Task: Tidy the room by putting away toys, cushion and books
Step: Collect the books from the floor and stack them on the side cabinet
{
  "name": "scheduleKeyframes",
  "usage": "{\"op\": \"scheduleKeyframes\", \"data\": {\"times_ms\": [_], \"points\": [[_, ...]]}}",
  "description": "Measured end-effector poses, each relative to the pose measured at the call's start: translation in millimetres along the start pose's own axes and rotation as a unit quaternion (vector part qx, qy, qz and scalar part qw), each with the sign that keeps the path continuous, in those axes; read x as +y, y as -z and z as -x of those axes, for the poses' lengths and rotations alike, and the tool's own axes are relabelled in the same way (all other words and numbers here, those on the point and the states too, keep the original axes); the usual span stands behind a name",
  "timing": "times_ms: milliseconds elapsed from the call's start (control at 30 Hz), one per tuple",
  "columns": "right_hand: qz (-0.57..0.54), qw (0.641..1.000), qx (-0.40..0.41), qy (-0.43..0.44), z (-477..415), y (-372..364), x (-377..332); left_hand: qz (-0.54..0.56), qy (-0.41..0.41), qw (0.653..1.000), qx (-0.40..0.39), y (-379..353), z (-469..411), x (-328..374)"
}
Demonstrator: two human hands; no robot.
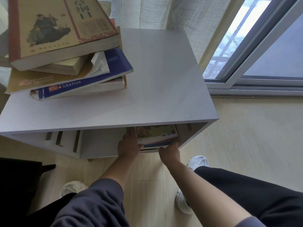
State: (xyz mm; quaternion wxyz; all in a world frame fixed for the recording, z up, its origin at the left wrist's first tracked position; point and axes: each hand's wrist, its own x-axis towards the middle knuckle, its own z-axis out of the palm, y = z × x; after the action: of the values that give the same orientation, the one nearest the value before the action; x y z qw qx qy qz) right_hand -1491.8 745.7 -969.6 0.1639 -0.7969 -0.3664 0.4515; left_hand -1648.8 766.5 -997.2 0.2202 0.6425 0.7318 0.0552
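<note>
White cabinet (164, 79) by a window (246, 46), wood floor (246, 136); left hand (128, 145) flat against shelved books (157, 133), right hand (169, 152) grips them

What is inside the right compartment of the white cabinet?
A small stack of books, colourful illustrated cover uppermost, held between the left hand and the right hand. The white cabinet top hides the rear of the compartment.

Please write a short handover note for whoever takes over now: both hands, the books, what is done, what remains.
The left hand lies flat against the left side of the stack of books. The right hand is at its front right corner; grip unclear. Done: this stack lies in the right compartment of the cabinet. Left: the pile of books on the cabinet top, at its left. No toys or cushion in view.
</note>
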Motion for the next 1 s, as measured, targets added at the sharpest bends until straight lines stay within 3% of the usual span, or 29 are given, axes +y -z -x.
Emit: {"op": "scheduleKeyframes", "data": {"times_ms": [233,367,467,700,900,1000], "points": [[0.083,0.995,0.042,0.04,9,6,-14,-0.134,-0.061,0.989,-0.019,8,-7,-6],[0.049,0.998,-0.018,-0.024,-4,12,-20,-0.194,-0.103,0.976,-0.002,13,-6,-8],[-0.029,0.991,-0.076,-0.105,-13,20,-35,-0.187,-0.114,0.976,0.01,7,-1,-15],[-0.061,0.988,-0.079,-0.116,-16,21,-35,-0.038,-0.077,0.996,-0.001,3,6,-14],[-0.068,0.99,-0.067,-0.106,-10,19,-25,-0.079,-0.058,0.995,0.006,-3,19,-14],[-0.012,0.993,-0.068,-0.091,-12,17,-17,-0.101,-0.061,0.992,0.044,-6,19,-12]]}}
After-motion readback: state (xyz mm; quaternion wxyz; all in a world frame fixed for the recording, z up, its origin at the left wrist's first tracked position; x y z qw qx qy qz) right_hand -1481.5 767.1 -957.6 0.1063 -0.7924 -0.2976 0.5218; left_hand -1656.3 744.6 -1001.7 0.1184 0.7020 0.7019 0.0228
